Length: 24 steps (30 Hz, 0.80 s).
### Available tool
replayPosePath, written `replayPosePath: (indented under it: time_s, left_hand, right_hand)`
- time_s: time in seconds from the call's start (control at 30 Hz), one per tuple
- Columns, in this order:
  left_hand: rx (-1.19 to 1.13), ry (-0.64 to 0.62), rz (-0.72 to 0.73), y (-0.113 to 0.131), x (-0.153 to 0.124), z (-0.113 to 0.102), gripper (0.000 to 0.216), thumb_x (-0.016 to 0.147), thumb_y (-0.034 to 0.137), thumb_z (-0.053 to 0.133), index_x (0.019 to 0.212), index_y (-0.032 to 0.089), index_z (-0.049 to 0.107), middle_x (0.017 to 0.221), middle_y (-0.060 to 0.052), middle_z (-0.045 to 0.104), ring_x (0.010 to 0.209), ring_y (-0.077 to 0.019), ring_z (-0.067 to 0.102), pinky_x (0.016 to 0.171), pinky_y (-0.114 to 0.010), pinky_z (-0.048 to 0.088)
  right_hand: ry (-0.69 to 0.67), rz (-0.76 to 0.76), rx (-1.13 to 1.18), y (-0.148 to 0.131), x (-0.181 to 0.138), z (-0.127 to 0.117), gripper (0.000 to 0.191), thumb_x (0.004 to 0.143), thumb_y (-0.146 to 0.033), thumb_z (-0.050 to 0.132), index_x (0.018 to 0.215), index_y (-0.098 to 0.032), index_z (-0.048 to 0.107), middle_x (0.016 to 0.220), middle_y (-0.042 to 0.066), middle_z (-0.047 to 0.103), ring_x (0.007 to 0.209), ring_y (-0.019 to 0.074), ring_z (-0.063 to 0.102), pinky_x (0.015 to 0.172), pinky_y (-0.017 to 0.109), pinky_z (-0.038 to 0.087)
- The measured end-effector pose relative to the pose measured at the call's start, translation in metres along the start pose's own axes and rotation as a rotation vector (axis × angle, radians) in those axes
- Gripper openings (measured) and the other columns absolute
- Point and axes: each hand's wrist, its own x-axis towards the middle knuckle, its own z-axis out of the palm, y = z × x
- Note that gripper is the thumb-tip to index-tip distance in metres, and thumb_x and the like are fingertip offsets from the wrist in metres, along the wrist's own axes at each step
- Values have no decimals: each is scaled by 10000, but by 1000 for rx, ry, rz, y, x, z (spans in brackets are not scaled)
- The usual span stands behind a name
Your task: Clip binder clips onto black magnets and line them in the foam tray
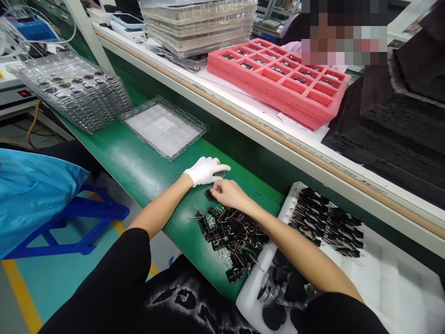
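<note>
My left hand (202, 171), in a white glove, is over the green tabletop with its thumb and fingers around a small dark round disc (219, 174). Just below it my bare right hand (229, 194) is closed in a pinch at a black binder clip (209, 194). Part of that clip is hidden behind the fingertips. Toward me, under the right forearm, lies a loose heap of black binder clips (217, 234) with silver wire handles.
At right a white foam tray (392, 278) bears rows of clips (327, 218) and several dark round pieces (274, 315). Farther left are a clear plastic tray (165, 125) and stacked trays (93, 99). A shelf holds a pink foam tray (271, 90); a person is behind it.
</note>
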Motion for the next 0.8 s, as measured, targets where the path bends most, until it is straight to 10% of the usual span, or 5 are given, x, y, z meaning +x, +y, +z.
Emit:
replayPosePath:
  time_s: [0.13, 0.27, 0.43, 0.63, 0.8]
  left_hand:
    - [-10, 7, -14, -4, 1, 2, 372, 1001, 520, 551, 1286, 341, 709, 1262, -75, 667, 1085, -286, 652, 870, -390, 419]
    - [-7, -4, -55, -6, 3, 1, 617, 965, 583, 601, 1510, 299, 553, 1346, -108, 667, 1150, -320, 644, 911, -400, 418]
    - [4, -29, -99, -8, 2, -5, 694, 965, 529, 598, 1560, 191, 481, 1336, -146, 689, 1197, -342, 625, 939, -412, 419]
    - [-50, -65, -86, -8, 0, -5, 751, 905, 575, 656, 1545, 209, 511, 1316, -144, 677, 1178, -353, 625, 954, -426, 422]
    - [-66, -55, -191, 0, 1, -2, 643, 878, 646, 689, 1348, 209, 661, 1227, -141, 680, 1132, -364, 622, 945, -447, 425]
  right_hand:
    - [115, 122, 118, 38, 0, -30, 247, 964, -304, 591, 743, -221, 661, 715, 3, 679, 695, 174, 605, 627, 280, 378]
    - [301, 296, 208, 66, 9, -39, 288, 949, -343, 600, 689, -221, 630, 685, 19, 666, 685, 186, 601, 650, 296, 400]
    - [211, 370, 204, 79, 29, -25, 303, 952, -371, 608, 692, -220, 644, 713, 38, 674, 732, 211, 638, 714, 309, 456]
    - [355, 437, 156, 74, 50, -37, 522, 944, -691, 585, 1241, -269, 667, 1331, 161, 626, 1252, 375, 554, 1056, 521, 439]
    - [507, 390, 155, 62, 83, -29, 489, 1076, -551, 301, 1343, -252, 580, 1465, 177, 491, 1367, 398, 432, 1130, 625, 341]
